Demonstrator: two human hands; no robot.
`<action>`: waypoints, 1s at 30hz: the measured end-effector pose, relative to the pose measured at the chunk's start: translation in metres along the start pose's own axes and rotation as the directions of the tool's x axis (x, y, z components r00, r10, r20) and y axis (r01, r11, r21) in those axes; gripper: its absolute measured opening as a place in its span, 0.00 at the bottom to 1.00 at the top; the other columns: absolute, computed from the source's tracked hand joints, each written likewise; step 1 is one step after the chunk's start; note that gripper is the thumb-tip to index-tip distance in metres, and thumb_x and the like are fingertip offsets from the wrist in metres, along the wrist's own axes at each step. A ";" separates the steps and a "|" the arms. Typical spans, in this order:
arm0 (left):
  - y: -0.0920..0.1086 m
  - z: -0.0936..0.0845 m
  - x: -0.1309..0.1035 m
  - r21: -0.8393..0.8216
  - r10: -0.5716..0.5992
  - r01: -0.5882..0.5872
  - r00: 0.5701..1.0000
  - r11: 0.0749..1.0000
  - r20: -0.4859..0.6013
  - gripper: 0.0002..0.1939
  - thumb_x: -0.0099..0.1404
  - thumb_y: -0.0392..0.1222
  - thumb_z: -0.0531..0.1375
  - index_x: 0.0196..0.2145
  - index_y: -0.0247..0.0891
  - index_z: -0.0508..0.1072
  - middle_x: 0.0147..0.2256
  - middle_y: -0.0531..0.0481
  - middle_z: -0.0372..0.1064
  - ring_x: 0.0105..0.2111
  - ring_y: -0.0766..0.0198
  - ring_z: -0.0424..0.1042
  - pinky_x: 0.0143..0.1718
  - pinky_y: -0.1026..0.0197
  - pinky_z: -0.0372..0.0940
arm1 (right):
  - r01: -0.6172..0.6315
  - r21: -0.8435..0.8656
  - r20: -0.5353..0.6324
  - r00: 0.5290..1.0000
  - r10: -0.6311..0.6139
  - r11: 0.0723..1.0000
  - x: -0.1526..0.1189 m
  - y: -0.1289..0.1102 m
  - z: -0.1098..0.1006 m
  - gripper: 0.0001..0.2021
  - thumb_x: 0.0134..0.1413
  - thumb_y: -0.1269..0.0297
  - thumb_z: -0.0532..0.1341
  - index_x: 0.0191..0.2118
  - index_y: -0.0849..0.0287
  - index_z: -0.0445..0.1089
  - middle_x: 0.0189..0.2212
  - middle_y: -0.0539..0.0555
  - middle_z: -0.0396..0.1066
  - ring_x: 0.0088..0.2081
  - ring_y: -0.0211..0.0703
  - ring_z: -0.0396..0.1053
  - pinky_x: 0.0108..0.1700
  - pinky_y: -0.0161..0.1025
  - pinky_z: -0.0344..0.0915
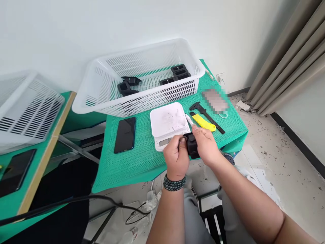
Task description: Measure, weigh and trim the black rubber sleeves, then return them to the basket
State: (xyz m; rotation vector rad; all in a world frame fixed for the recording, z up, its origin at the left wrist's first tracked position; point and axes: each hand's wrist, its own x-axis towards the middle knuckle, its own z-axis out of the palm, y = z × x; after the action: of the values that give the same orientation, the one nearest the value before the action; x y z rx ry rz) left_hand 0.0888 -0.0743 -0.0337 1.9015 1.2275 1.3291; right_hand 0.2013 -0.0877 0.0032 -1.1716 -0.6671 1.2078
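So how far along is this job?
Possibly done: the black parts in the basket, though they could equally be waiting; nothing visible settles which.

In hand: one part, between the left hand and right hand.

Left: at least that part, apparently, as it is out of the basket. Dark specks on the scale suggest work under way; no total shows.

No text, label, brand, number or sign can be read. The small markings on the kitchen scale (168, 118) and caliper (208, 117) are too tiny and blurred to make out.
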 end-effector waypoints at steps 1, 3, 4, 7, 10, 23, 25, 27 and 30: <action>0.001 0.001 0.001 0.006 -0.009 0.009 0.999 1.000 -0.033 0.18 0.75 0.51 0.53 0.30 0.41 0.71 0.23 0.53 0.68 0.24 0.62 0.65 0.27 0.60 0.59 | -0.019 0.003 0.013 1.000 0.019 1.000 0.000 0.001 0.000 0.29 0.50 0.37 0.61 0.18 0.52 0.49 0.18 0.44 0.45 0.24 0.35 0.44 0.24 0.37 0.47; 0.005 0.003 0.003 0.003 -0.021 0.022 0.999 1.000 -0.032 0.19 0.75 0.53 0.53 0.30 0.42 0.70 0.23 0.54 0.67 0.24 0.62 0.64 0.26 0.60 0.58 | -0.044 0.018 0.015 0.999 0.044 0.999 -0.001 0.004 -0.002 0.29 0.49 0.37 0.63 0.18 0.52 0.49 0.18 0.44 0.45 0.23 0.35 0.44 0.24 0.37 0.47; 0.007 0.005 0.004 -0.006 -0.025 0.025 1.000 1.000 -0.006 0.19 0.74 0.53 0.53 0.29 0.42 0.69 0.22 0.54 0.65 0.24 0.62 0.64 0.26 0.60 0.58 | -0.045 0.031 -0.003 0.999 0.045 0.999 0.000 0.006 -0.003 0.28 0.48 0.38 0.64 0.18 0.52 0.50 0.18 0.44 0.45 0.23 0.34 0.45 0.24 0.37 0.48; 0.018 0.011 0.004 -0.029 -0.031 0.033 0.996 0.999 0.080 0.18 0.75 0.49 0.53 0.27 0.43 0.64 0.22 0.55 0.61 0.23 0.63 0.60 0.26 0.61 0.56 | -0.022 0.140 -0.160 0.986 0.044 0.990 0.002 0.009 -0.009 0.25 0.46 0.41 0.66 0.20 0.53 0.54 0.19 0.44 0.50 0.23 0.35 0.49 0.24 0.36 0.52; 0.029 0.018 0.002 -0.022 -0.011 0.014 0.988 1.000 0.157 0.17 0.74 0.45 0.52 0.26 0.43 0.58 0.22 0.56 0.57 0.23 0.63 0.58 0.25 0.60 0.53 | 0.024 0.327 -0.346 0.933 0.096 0.945 0.005 0.011 -0.016 0.21 0.46 0.44 0.68 0.24 0.53 0.60 0.21 0.44 0.58 0.25 0.37 0.57 0.27 0.36 0.59; 0.023 -0.013 0.004 -0.162 -0.102 0.128 0.983 0.978 0.155 0.22 0.73 0.59 0.55 0.27 0.42 0.66 0.24 0.54 0.62 0.25 0.62 0.61 0.28 0.60 0.58 | -0.141 -0.039 0.300 0.943 0.146 0.989 -0.022 0.018 -0.011 0.32 0.48 0.29 0.63 0.19 0.54 0.57 0.15 0.43 0.54 0.19 0.32 0.48 0.19 0.34 0.47; 0.017 -0.019 0.005 -0.239 -0.132 0.189 0.963 0.952 0.235 0.25 0.70 0.64 0.58 0.26 0.42 0.67 0.24 0.53 0.62 0.25 0.62 0.60 0.27 0.60 0.59 | -0.096 -0.055 0.308 0.945 0.108 0.994 -0.026 0.019 -0.007 0.34 0.47 0.25 0.61 0.19 0.54 0.56 0.15 0.43 0.52 0.19 0.32 0.47 0.20 0.34 0.46; 0.011 -0.019 0.003 -0.314 -0.164 0.232 0.960 0.921 0.227 0.25 0.69 0.64 0.60 0.26 0.42 0.69 0.25 0.53 0.63 0.27 0.61 0.62 0.29 0.60 0.61 | -0.034 -0.061 0.282 0.958 0.050 0.998 -0.026 0.016 -0.005 0.36 0.45 0.23 0.60 0.19 0.54 0.55 0.16 0.43 0.50 0.20 0.32 0.46 0.20 0.34 0.45; 0.003 -0.012 -0.005 -0.418 -0.227 0.273 0.961 0.866 0.157 0.22 0.70 0.62 0.60 0.30 0.42 0.74 0.29 0.51 0.68 0.32 0.60 0.67 0.36 0.59 0.66 | 0.005 -0.085 0.224 0.974 0.015 0.996 -0.021 0.010 -0.007 0.36 0.46 0.23 0.60 0.18 0.54 0.54 0.16 0.43 0.48 0.21 0.33 0.44 0.21 0.35 0.45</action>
State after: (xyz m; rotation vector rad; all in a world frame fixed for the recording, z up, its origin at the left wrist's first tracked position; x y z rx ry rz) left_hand 0.0781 -0.0810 -0.0287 1.4211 0.9818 1.2254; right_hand 0.1978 -0.1102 -0.0042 -1.1166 -0.8934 1.3394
